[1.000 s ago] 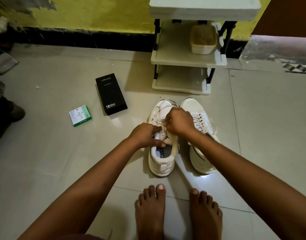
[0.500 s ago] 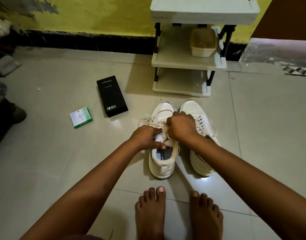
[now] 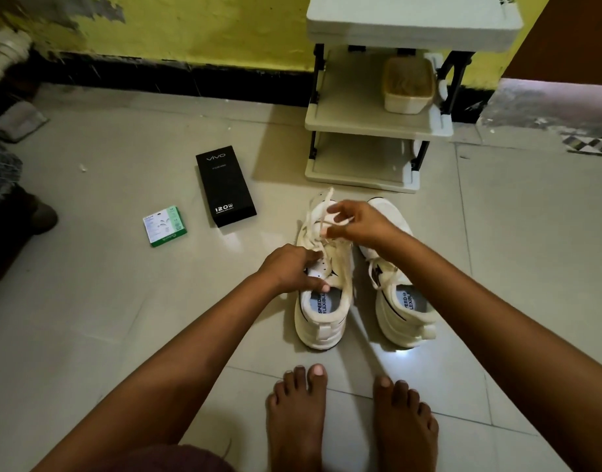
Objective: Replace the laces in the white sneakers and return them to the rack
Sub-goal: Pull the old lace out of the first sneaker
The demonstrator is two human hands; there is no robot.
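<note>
Both bare forearms reach forward. The left hand (image 3: 294, 267) curls low, fingers (image 3: 314, 285) pressing down; the right hand (image 3: 357, 226) sits higher, fingers pinched together, wrist bent.

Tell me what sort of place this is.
Probably a home entryway or room corner: a tiled floor, a small shoe rack against a peeling yellow wall, and white sneakers being laced by a barefoot person.

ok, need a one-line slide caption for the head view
Left hand steadies the left white sneaker while right hand pulls its lace, shoe rack behind.
</note>
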